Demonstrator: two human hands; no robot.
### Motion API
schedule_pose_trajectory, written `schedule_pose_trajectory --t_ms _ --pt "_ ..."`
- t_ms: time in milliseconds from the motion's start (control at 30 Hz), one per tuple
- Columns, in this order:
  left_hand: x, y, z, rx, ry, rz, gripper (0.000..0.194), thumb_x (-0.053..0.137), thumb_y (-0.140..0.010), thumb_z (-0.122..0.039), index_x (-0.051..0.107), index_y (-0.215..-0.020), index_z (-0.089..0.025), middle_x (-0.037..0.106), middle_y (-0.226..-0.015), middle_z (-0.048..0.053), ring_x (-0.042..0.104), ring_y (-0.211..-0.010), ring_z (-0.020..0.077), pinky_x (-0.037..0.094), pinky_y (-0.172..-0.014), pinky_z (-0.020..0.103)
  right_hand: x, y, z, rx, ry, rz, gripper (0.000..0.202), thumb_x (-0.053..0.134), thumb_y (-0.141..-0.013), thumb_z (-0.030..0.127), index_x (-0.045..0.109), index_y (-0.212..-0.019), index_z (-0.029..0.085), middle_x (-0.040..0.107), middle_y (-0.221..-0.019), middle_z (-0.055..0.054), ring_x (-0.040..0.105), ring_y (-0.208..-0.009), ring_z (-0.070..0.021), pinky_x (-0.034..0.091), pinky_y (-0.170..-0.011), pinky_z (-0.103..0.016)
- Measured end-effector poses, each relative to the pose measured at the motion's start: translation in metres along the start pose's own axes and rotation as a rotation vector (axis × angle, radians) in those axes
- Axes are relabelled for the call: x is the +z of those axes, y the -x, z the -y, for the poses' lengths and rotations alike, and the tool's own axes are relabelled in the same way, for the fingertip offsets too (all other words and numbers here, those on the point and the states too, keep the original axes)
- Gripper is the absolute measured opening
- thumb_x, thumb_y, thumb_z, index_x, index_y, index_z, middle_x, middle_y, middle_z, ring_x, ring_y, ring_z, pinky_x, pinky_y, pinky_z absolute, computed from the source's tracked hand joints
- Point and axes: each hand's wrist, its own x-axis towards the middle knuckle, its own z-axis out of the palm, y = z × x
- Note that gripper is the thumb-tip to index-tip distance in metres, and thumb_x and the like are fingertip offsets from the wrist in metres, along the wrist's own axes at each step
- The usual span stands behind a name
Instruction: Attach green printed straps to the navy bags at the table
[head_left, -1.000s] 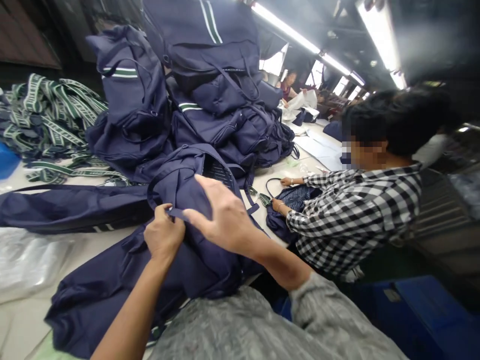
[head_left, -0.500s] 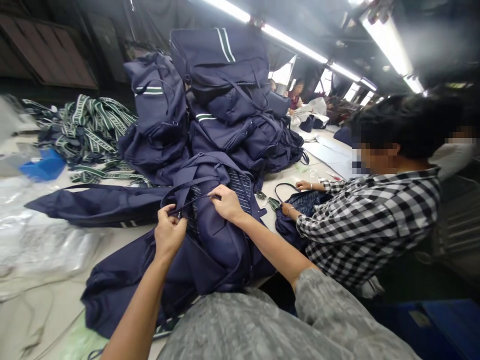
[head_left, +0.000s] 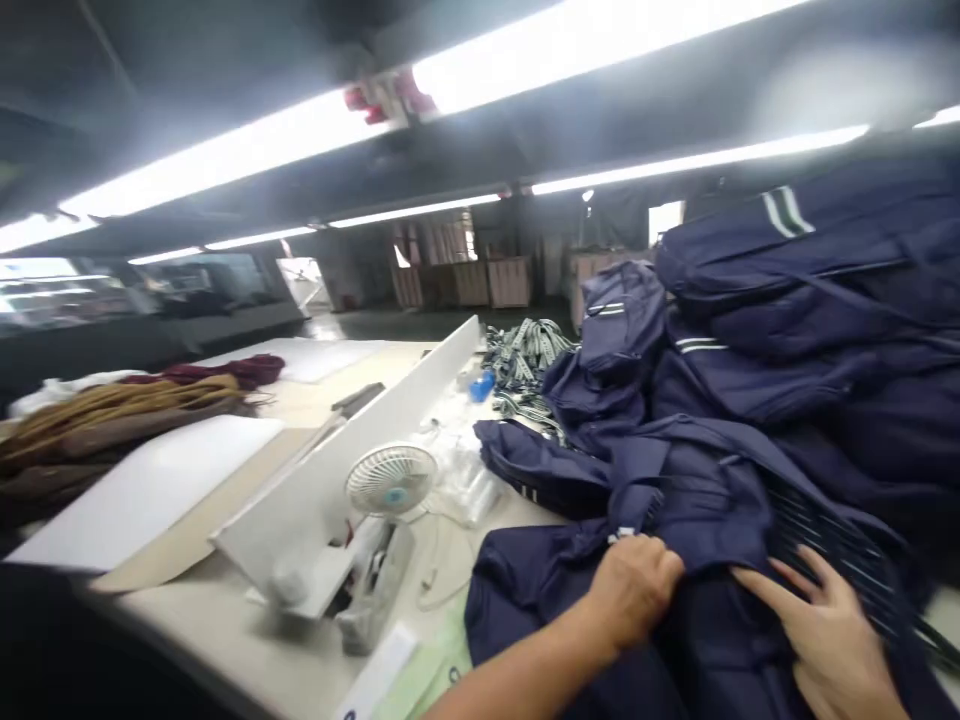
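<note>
A navy bag [head_left: 720, 500] lies opened in front of me, its patterned lining showing at the right. My left hand [head_left: 636, 588] is closed on the bag's fabric near its opening, with a small pale bit showing at the fingertips. Further right, my right hand [head_left: 832, 630] rests at the edge of the opening, fingers spread and thumb against the navy cloth. Behind stand more navy bags [head_left: 765, 380] in a pile, one with a green and white stripe on top.
Striped straps [head_left: 525, 352] lie heaped behind a blue object [head_left: 481, 386]. A small fan [head_left: 391, 480] and a grey tray [head_left: 379, 590] stand left, beside a white divider [head_left: 360, 440]. Beyond it lie brown and maroon fabrics [head_left: 142, 410].
The view has swung left, and the neighbouring person is out of sight. My left hand has closed on the bag's cloth; my right hand has let go of the thin strap and spread its fingers.
</note>
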Motion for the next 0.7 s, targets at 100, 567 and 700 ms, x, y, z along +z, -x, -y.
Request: schedule_pose_trajectory --t_ms 100,567,700 --pt "0.004 -0.004 -0.001 -0.092 -0.036 0.111 0.012 0.039 -0.091 -0.015 0.051 -0.089 -0.017 0.054 -0.078 0.005 0.053 -0.072 0.0181 0.045 -0.064 0.030 0.005 -0.006 0.001 0.128 0.031 0.115 0.085 0.078 -0.045 0.044 0.056 -0.124 0.021 0.066 -0.115 -0.015 0.068 -0.099 -0.0320 0.059 -0.068 -0.032" --pt "-0.050 -0.031 0.036 -0.759 1.096 0.411 0.051 0.037 -0.078 -0.007 0.058 -0.125 -0.009 0.066 -0.106 0.012 0.064 -0.086 0.0152 0.055 -0.076 0.028 0.037 0.003 0.075 0.432 0.037 0.735 0.038 0.066 -0.067 0.057 0.069 -0.071 0.019 0.072 -0.079 -0.018 0.071 -0.076 -0.0303 0.057 -0.065 -0.036" --pt "-0.037 -0.033 0.020 -0.795 0.937 0.354 0.044 0.051 -0.076 -0.011 0.063 -0.119 -0.013 0.062 -0.118 0.016 0.058 -0.112 0.0274 0.048 -0.098 0.044 0.052 -0.019 0.064 0.496 0.150 0.653 0.018 0.074 -0.057 0.032 0.063 -0.060 0.018 0.068 -0.063 -0.015 0.067 -0.058 -0.0283 0.055 -0.058 -0.037"
